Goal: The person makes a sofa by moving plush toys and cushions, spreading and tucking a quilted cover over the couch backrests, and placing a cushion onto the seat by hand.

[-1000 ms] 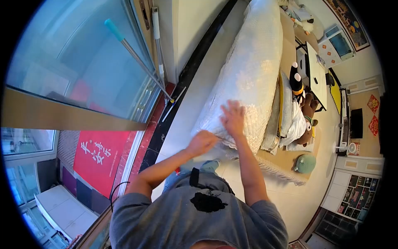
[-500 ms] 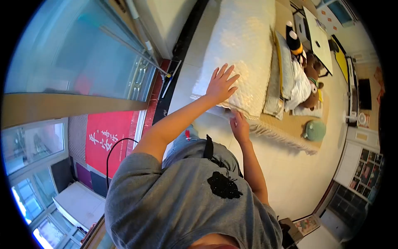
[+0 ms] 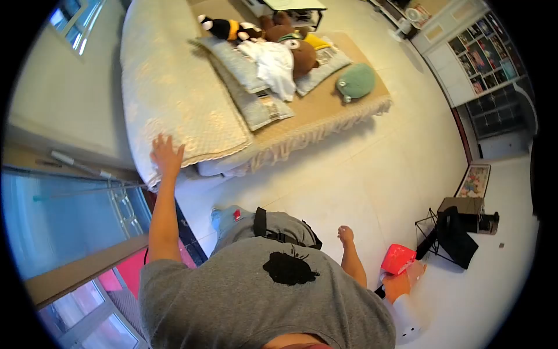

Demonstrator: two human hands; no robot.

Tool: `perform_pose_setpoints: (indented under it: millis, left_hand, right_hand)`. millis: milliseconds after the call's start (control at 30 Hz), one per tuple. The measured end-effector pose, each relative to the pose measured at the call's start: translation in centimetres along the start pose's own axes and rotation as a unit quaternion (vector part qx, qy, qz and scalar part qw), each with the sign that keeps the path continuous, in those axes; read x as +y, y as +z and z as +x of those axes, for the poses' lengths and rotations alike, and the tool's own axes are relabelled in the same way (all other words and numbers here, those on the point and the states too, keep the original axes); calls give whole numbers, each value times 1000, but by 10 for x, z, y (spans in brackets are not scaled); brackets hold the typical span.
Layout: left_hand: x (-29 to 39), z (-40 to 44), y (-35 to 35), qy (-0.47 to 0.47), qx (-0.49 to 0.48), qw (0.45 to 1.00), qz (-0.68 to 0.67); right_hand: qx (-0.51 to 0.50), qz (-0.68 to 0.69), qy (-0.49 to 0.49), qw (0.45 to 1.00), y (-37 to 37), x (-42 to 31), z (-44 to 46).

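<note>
My left hand [image 3: 167,156] lies with spread fingers on the front corner of a pale quilted cover [image 3: 180,99] over the long sofa seat. It holds nothing. Out over the floor, to the right of my waist, my right hand [image 3: 346,234] has its fingers curled, with nothing visible in them. The cover's scalloped front edge hangs just past the seat, beside my left hand.
Grey cushions [image 3: 256,107], a brown bear [image 3: 303,58] and a green plush toy [image 3: 356,81] lie on the seat. A glass door [image 3: 75,203] stands left. At lower right are a red object [image 3: 398,259] and a black folding chair [image 3: 456,238].
The view has turned right. My left hand is still on the cover, nearer its corner. My right hand has left the cover's edge and moved out to the right.
</note>
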State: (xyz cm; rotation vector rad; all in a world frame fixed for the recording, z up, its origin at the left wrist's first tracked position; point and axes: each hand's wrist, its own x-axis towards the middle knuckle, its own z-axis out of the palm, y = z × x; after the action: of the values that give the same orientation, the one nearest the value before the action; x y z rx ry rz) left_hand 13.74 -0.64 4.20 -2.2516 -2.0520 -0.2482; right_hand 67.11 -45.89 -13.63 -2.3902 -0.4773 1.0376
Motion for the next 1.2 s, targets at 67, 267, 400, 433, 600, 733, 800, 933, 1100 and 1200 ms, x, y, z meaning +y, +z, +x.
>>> perform_pose_setpoints:
  millis: [67, 267, 400, 433, 600, 733, 800, 933, 1100, 1200]
  left_hand:
    - [26, -10, 16, -89, 77, 993, 22]
    - [94, -36, 13, -89, -3, 990, 105]
    - [120, -32, 25, -138, -36, 981, 133]
    - [130, -28, 25, -164, -48, 974, 147]
    - [184, 5, 48, -268, -93, 950, 134]
    - [189, 55, 188, -313, -287, 745, -514]
    - [225, 97, 267, -351, -464, 658, -477]
    - [461, 135, 187, 165, -312, 930, -104]
    - [699, 150, 167, 371, -411, 798, -240]
    - [799, 135, 158, 431, -410, 775, -212]
  right_hand:
    - [13, 25, 15, 999, -17, 31, -3]
    - [-17, 168, 67, 983, -8, 52, -3]
    - [-91, 86, -36, 991, -7, 1, 4]
    - [-104, 42, -96, 989, -12, -11, 8]
    - [-88, 22, -59, 994, -63, -40, 60]
    - [-10, 100, 2, 995, -93, 36, 138]
    - [2, 184, 89, 979, -139, 12, 139]
    - [127, 273, 97, 949, -187, 16, 170]
    - [139, 381, 161, 900, -215, -14, 191]
    - [108, 366, 121, 916, -204, 43, 227]
